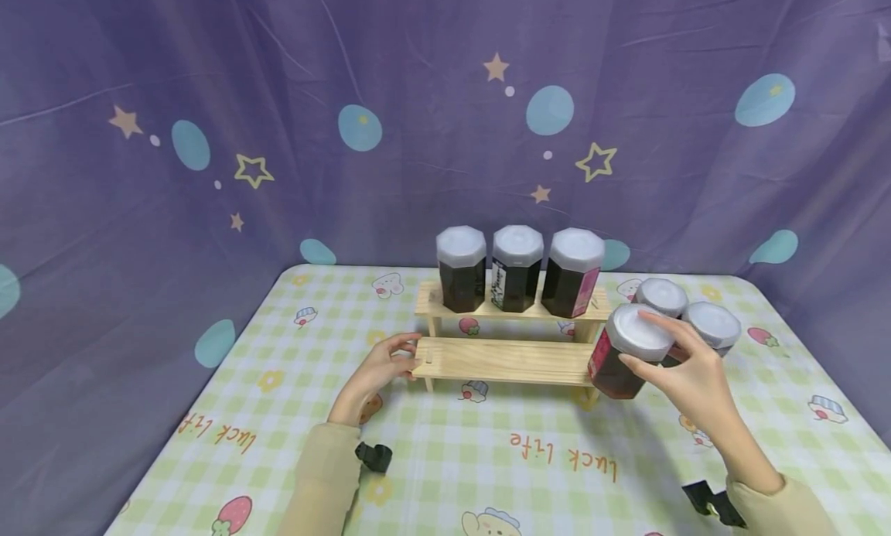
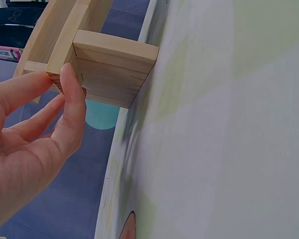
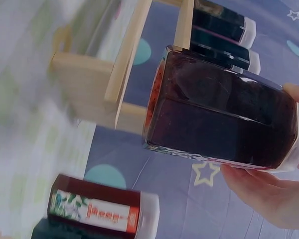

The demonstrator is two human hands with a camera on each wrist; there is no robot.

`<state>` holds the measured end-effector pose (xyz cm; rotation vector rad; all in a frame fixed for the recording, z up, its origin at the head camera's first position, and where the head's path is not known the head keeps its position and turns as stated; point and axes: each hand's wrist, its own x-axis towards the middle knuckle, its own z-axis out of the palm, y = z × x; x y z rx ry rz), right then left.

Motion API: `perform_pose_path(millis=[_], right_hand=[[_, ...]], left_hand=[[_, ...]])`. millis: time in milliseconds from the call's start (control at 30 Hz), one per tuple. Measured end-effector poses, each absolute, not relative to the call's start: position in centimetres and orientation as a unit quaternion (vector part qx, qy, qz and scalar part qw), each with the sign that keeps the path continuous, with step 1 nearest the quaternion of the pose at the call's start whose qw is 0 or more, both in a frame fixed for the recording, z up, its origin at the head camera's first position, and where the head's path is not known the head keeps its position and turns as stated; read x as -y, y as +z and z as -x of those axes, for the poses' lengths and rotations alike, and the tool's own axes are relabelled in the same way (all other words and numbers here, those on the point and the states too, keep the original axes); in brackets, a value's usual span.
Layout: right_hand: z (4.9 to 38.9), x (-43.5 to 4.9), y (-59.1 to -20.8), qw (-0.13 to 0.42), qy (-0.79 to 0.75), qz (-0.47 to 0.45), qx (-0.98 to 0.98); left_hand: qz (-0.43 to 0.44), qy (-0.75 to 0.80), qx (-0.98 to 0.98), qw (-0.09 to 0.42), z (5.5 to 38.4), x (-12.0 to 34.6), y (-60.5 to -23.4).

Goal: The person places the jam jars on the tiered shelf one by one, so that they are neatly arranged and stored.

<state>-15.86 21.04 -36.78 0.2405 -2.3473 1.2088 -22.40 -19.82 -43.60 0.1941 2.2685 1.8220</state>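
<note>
A two-tier wooden rack stands on the table. My left hand pinches the left end of its lower board, thumb and fingers around the edge in the left wrist view. My right hand grips a dark jar with a whitish lid near the lid. That jar is raised and tilted at the right end of the lower board, its base over the rack's front corner in the head view. On the upper board three similar jars stand in a row.
Two more lidded jars stand on the table right of the rack, partly hidden behind the held jar and right hand. A checked tablecloth covers the table. Behind it hangs a purple curtain with stars and balloons.
</note>
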Motion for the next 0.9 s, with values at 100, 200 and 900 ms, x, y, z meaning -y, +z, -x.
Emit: perform_pose_path(millis=[100,200,900], right_hand=[[15.8,-20.1,-36.3,0.239,0.427,-0.091,0.867],[16.1,-19.4,-36.2,0.245,0.432,-0.106,0.862],[17.8,-14.9,-35.9,0.210,0.479,-0.164,0.837]], left_hand=[[-0.068,0.621,-0.772,0.113,22.4,19.8,-43.6],[-0.070,0.621,-0.773,0.112,22.4,19.9,-43.6],[-0.066,0.622,-0.769,0.132,21.8,19.5,-42.1]])
